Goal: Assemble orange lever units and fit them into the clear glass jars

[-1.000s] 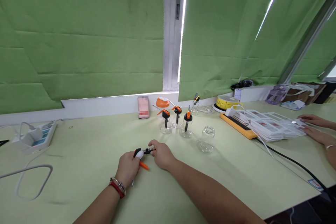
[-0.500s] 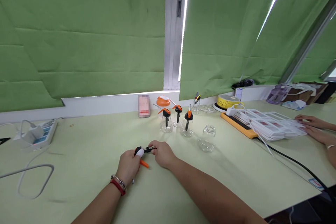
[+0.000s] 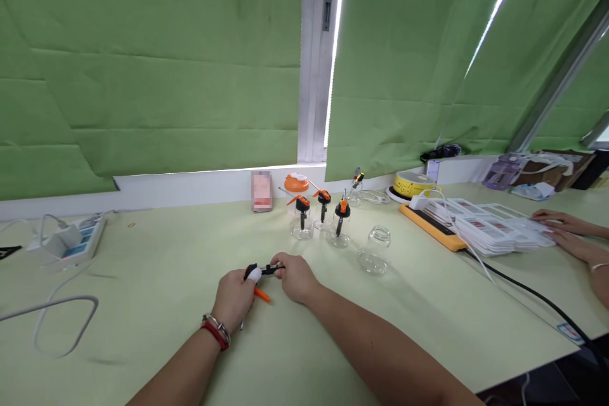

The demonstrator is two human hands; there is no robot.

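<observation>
My left hand [image 3: 234, 297] is closed around a black and orange device [image 3: 261, 294], whose orange lever sticks out below the fingers. The thumb lies on its black top. My right hand [image 3: 295, 277] pinches the thin black end of the same device, to the right of the left hand. Behind the hands stand three glass jars with black and orange tops: one on the left [image 3: 302, 205], one in the middle [image 3: 323, 197] and one on the right [image 3: 342, 209]. An open glass jar [image 3: 374, 252] without a top stands right of them.
A pink box [image 3: 261, 191] and an orange-lidded container [image 3: 296, 183] stand by the wall. On the left lies a white power strip [image 3: 85, 242] with cables. At right are an orange power strip [image 3: 432, 228], stacked white cards [image 3: 492, 228] and another person's hands [image 3: 566, 231].
Both hands keep their hold on the device and have hardly moved. The view has shifted very slightly.
</observation>
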